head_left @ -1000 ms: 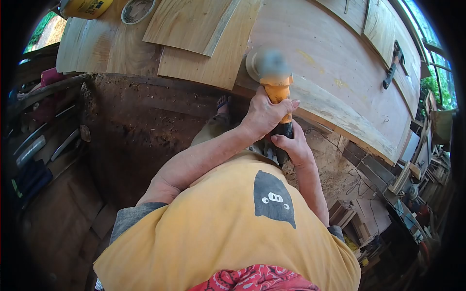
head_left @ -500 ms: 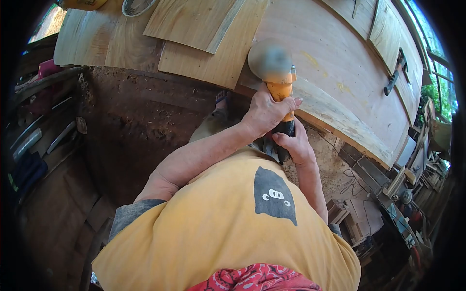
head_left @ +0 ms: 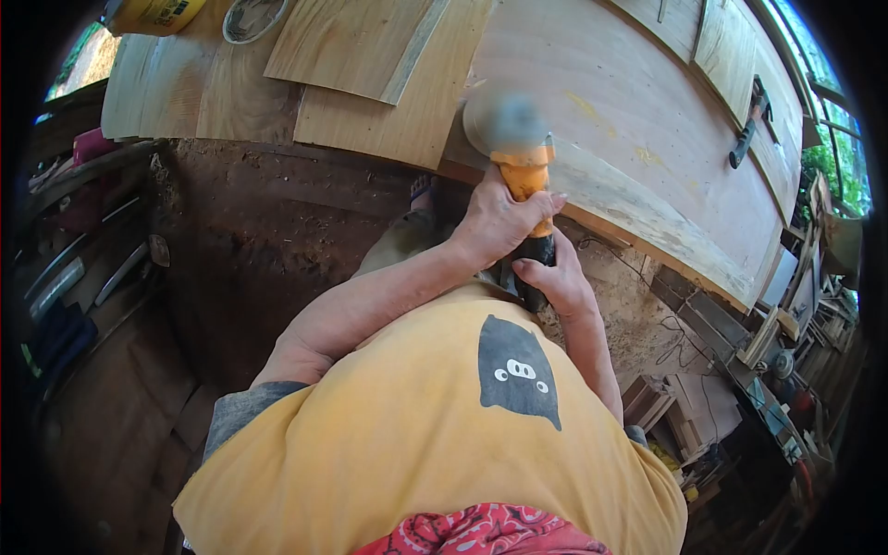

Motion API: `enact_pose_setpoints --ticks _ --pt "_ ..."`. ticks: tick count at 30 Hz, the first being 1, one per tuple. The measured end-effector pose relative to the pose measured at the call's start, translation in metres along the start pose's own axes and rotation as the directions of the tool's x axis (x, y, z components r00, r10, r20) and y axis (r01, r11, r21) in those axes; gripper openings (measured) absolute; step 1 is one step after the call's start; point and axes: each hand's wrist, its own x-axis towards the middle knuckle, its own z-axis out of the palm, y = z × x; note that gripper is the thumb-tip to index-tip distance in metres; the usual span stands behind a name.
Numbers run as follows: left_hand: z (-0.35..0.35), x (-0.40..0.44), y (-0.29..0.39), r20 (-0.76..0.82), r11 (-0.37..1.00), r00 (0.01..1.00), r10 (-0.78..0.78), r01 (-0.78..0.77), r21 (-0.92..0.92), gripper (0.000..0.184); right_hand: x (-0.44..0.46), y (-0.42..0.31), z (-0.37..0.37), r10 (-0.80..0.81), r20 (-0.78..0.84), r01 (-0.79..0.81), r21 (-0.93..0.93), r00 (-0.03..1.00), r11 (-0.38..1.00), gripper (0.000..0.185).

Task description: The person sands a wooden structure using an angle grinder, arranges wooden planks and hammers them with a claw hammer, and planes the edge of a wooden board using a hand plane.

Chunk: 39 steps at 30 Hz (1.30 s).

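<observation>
The shirt (head_left: 370, 435) is yellow, with grey sleeves (head_left: 242, 413) and a dark animal print (head_left: 516, 393). Over it lies a red patterned cloth (head_left: 481, 534).

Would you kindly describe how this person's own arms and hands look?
The left hand and right hand are ungloved, and the forearms are uncovered. The short sleeves are grey-blue, on a yellow shirt with a dark animal-like print on its front.

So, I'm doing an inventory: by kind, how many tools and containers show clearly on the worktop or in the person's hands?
Power tools: 1, the orange power tool, held
Hammers: 1, the dark-gripped hammer
Containers: 2, the yellow container and the round bowl
Total: 4
</observation>
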Motion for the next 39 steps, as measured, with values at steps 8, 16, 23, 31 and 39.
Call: enact_pose_setpoints --ticks 8,16,23,31,39 --pt "-0.003 0.012 0.004 -0.026 0.999 0.999 0.031 -0.031 -0.004 0.044 0.017 -0.005 -0.007 -0.019 0.038 0.021 -0.059 0.999 0.998 0.063" --pt "0.002 0.024 0.018 -0.054 0.998 0.996 0.069 -0.070 -0.005 0.046 0.031 -0.013 -0.016 -0.020 0.066 0.023 -0.048 0.998 0.999 0.063" --pt "0.011 -0.012 0.010 -0.067 0.999 0.997 0.025 -0.024 0.025 0.050 0.006 0.012 -0.015 -0.023 0.080 0.027 -0.048 0.996 0.998 0.058" --pt "0.081 0.002 -0.035 0.187 0.925 0.980 -0.068 -0.009 0.380 0.066 -0.061 0.049 -0.058 0.042 -0.225 -0.012 0.131 0.974 0.991 0.054" --pt "0.082 -0.002 -0.022 0.213 0.909 0.959 -0.188 0.088 0.407 0.062 -0.063 0.049 -0.061 0.036 -0.207 -0.013 0.110 0.978 0.994 0.062"
